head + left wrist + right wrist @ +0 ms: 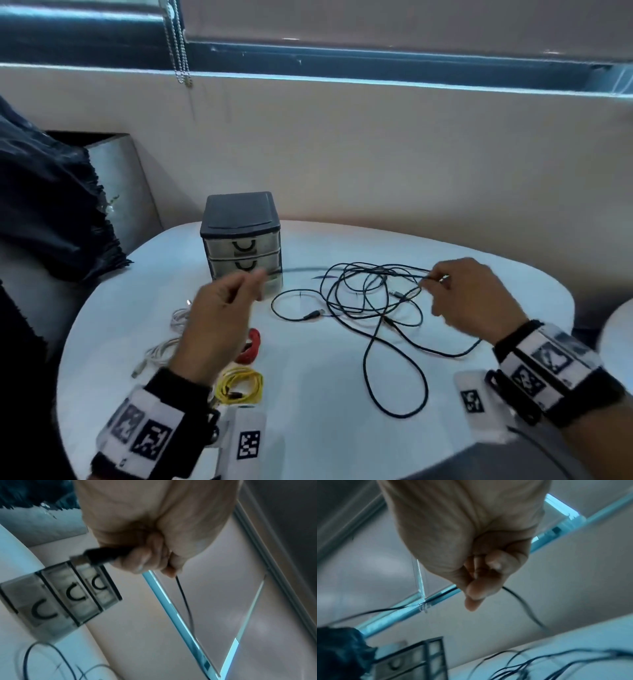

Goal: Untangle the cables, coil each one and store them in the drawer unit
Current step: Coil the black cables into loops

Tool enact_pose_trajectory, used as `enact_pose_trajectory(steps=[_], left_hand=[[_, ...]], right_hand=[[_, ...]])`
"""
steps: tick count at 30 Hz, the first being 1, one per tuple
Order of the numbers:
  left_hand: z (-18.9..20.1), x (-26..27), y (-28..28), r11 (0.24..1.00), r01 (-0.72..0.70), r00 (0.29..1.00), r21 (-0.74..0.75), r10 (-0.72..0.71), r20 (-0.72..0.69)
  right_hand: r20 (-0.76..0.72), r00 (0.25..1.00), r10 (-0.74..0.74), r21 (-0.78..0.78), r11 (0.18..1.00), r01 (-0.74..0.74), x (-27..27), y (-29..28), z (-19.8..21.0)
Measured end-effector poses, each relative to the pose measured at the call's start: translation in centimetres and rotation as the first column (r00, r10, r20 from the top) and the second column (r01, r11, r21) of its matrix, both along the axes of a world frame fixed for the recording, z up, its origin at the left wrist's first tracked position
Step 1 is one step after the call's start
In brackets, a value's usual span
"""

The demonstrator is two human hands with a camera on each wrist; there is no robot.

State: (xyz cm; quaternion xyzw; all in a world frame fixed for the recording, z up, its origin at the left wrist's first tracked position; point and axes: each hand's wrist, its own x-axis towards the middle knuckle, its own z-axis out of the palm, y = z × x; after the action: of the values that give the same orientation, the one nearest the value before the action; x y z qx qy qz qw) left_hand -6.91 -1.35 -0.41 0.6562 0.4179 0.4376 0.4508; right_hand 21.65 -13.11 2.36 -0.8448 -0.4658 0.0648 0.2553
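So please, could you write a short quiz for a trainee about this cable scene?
1. True or false: the left hand holds a black cable's plug.
2. Which coil lies nearest the person: A white, B red, C yellow?
3. How many drawers of the drawer unit are pulled out?

Key: 1 true. 2 C. 3 none; all look closed, and the right hand pinches the black tangle.

A rounded white table (308, 428) stands against a beige wall (376, 154). Above the wall runs a window (376, 65) with a pale roller blind (376, 20) drawn low and a beaded metal cord (180, 51) hanging down. Cool daylight glows along the sill. A dark fringed cloth (44, 205) drapes at the far left.
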Motion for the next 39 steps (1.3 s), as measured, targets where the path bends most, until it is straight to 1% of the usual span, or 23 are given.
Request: enact_pose_trajectory(steps=[2,4,7,9,11,12,14,15,16,18,19,20,23,24,26,27,28,29,32,34,36,37,39], left_hand=[[0.5,-2.2,1.2,0.988,-0.135,0.979,-0.07,0.144,0.145],[0.7,-4.2,2.1,0.963,-0.204,0.934,-0.175,0.245,0.26],[0.6,-5.5,2.0,0.959,-0.178,0.942,-0.223,0.231,0.243],[0.6,-5.1,1.0,0.96,-0.131,0.957,-0.248,0.188,0.223],[0.5,-4.0,-0.3,0.958,-0.07,0.969,-0.279,0.132,0.209],[0.5,-3.3,-0.9,0.957,-0.037,0.975,-0.289,0.099,0.201],[0.6,-1.7,-2.1,0.952,0.035,0.979,-0.303,0.028,0.203],[0.6,-0.8,-2.7,0.949,0.077,0.978,-0.306,-0.012,0.21],[0.6,0.0,-3.1,0.946,0.12,0.976,-0.302,-0.056,0.212],[0.6,1.2,-3.6,0.938,0.194,0.97,-0.286,-0.138,0.202],[0.6,1.6,-3.5,0.933,0.219,0.965,-0.285,-0.164,0.203],[0.6,1.7,-3.2,0.925,0.239,0.959,-0.296,-0.177,0.22],[0.0,1.1,-1.8,0.889,0.29,0.933,-0.354,-0.18,0.31],[-0.4,0.7,-1.2,0.876,0.308,0.923,-0.372,-0.181,0.339],[-1.4,0.0,-0.3,0.851,0.34,0.912,-0.4,-0.196,0.359],[-1.9,-0.2,0.0,0.835,0.36,0.908,-0.416,-0.211,0.361],[-2.3,-0.3,0.2,0.818,0.38,0.904,-0.432,-0.229,0.362],[-2.7,-0.4,0.3,0.8,0.399,0.899,-0.449,-0.245,0.362],[-3.6,-0.6,0.5,0.744,0.446,0.881,-0.497,-0.265,0.393],[-3.7,-0.6,0.9,0.737,0.465,0.849,-0.49,-0.213,0.484],[-3.6,-0.7,1.4,0.777,0.452,0.791,-0.438,-0.122,0.599],[-3.6,-0.7,1.7,0.806,0.43,0.756,-0.407,-0.075,0.65],[-3.7,-0.7,2.1,0.858,0.376,0.7,-0.349,-0.017,0.714]], right_hand=[[0.143,0.986,-0.083,-0.046,0.995,0.09,3.3,0.6,0.4],[0.156,0.976,-0.153,-0.046,0.986,0.162,6.4,0.6,1.2],[0.092,0.969,-0.229,0.067,0.972,0.224,9.2,-0.1,2.5],[-0.002,0.984,-0.176,0.097,0.98,0.176,8.7,-0.1,3.0],[-0.017,0.997,-0.082,0.043,0.996,0.083,6.3,0.5,3.0],[-0.004,1.0,-0.031,0.073,0.997,0.031,4.3,0.7,3.0],[-0.02,0.993,0.115,0.222,0.969,-0.108,-0.8,0.6,2.8],[-0.049,0.972,0.23,0.273,0.939,-0.208,-3.6,0.6,2.5],[-0.102,0.935,0.34,0.282,0.911,-0.3,-6.4,0.6,2.0],[-0.213,0.841,0.497,0.264,0.858,-0.44,-10.9,1.2,0.5],[-0.248,0.794,0.555,0.293,0.824,-0.485,-12.5,1.7,-0.3],[-0.29,0.754,0.589,0.349,0.799,-0.49,-13.5,2.3,-1.0],[-0.439,0.696,0.569,0.51,0.795,-0.328,-13.6,3.9,-2.4],[-0.5,0.669,0.551,0.532,0.804,-0.265,-13.2,4.5,-3.1],[-0.637,0.573,0.515,0.54,0.829,-0.146,-12.5,5.5,-4.4],[-0.678,0.537,0.502,0.537,0.837,-0.103,-12.2,6.0,-4.9],[-0.69,0.541,0.482,0.531,0.844,-0.075,-11.9,6.5,-5.5],[-0.676,0.581,0.454,0.524,0.85,-0.056,-11.7,6.8,-6.2],[-0.542,0.762,0.355,0.527,0.85,-0.021,-11.4,7.6,-7.6],[-0.461,0.832,0.309,0.494,0.868,-0.049,-11.6,7.8,-8.6],[-0.394,0.857,0.331,0.381,0.908,-0.175,-12.6,7.6,-9.2],[-0.362,0.854,0.374,0.327,0.909,-0.26,-13.3,7.3,-9.4],[-0.297,0.821,0.488,0.25,0.869,-0.426,-14.7,6.5,-9.5]])
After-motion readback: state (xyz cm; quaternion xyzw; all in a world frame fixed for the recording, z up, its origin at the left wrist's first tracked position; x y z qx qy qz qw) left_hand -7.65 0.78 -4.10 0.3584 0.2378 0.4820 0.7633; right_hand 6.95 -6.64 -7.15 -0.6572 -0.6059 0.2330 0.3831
